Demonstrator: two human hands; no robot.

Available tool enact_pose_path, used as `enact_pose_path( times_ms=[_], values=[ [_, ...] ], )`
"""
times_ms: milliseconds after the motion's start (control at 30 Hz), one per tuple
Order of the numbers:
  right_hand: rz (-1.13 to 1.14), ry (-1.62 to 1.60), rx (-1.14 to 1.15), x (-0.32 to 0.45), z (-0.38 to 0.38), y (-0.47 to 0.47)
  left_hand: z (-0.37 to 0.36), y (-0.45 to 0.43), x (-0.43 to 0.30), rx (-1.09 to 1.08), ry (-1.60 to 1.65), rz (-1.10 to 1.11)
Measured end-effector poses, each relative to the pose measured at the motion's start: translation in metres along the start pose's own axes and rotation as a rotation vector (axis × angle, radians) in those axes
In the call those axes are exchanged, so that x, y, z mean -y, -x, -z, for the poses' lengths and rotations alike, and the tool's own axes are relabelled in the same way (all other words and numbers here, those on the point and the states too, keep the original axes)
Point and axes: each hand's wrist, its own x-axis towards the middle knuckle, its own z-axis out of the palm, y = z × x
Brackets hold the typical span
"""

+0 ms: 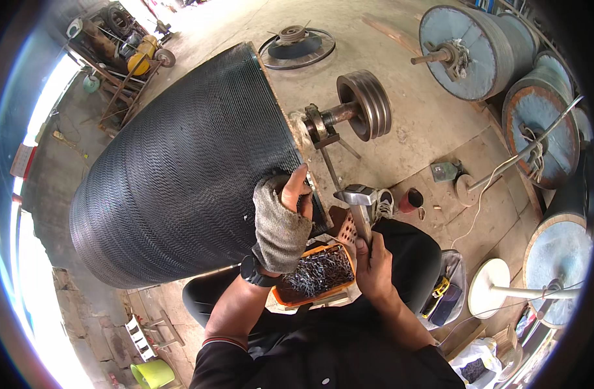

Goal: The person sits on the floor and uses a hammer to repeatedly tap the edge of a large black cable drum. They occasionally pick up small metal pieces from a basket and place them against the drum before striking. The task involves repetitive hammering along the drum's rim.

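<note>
My right hand (375,270) grips the wooden handle of a hammer (361,206). Its steel head is raised to the right of the drum's end, apart from it. My left hand (283,219) wears a worn grey fingerless glove and rests at the near right edge of a large black drum (195,146). Dense rows of small ridges or teeth cover that drum. One bare digit points up along the rim; the other fingers are mostly hidden, so whether they pinch anything is unclear. Below my hands sits an orange plastic tray (297,304) full of loose metal nails or pins (321,272).
A shaft with a grooved pulley (365,104) projects from the drum's right end. Beside my right shoe (384,204) are a perforated brick (347,229) and a red cup (411,200). Several blue-ended drums (465,53) line the right side. A grey bag (455,272) lies by my right leg.
</note>
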Motion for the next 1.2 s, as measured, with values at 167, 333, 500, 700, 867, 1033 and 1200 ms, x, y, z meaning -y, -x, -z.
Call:
enact_pose_path(
  times_ms=[167, 333, 500, 700, 867, 1033, 1200],
  values=[
    [-0.046, 0.039, 0.025, 0.0, -0.004, -0.002, 0.001, -0.01, -0.01, 0.062, -0.083, 0.055],
    [-0.077, 0.063, 0.062, 0.012, -0.004, -0.008, -0.019, -0.01, -0.017, 0.018, -0.039, 0.249],
    [0.087, 0.231, 0.04, 0.018, -0.001, -0.02, -0.02, -0.009, -0.02, 0.064, 0.02, 0.331],
    [0.155, 0.293, -0.005, 0.024, 0.005, -0.016, -0.026, -0.005, -0.012, 0.041, -0.162, 0.153],
    [0.176, 0.273, -0.046, 0.021, -0.003, -0.017, -0.028, -0.001, -0.011, -0.04, -0.147, 0.165],
    [0.133, 0.282, -0.004, 0.017, -0.001, -0.02, -0.003, -0.011, -0.034, 0.031, -0.101, 0.22],
    [0.265, 0.271, -0.039, 0.016, -0.004, -0.016, 0.024, 0.056, -0.03, 0.326, -0.004, 0.051]
  ],
)
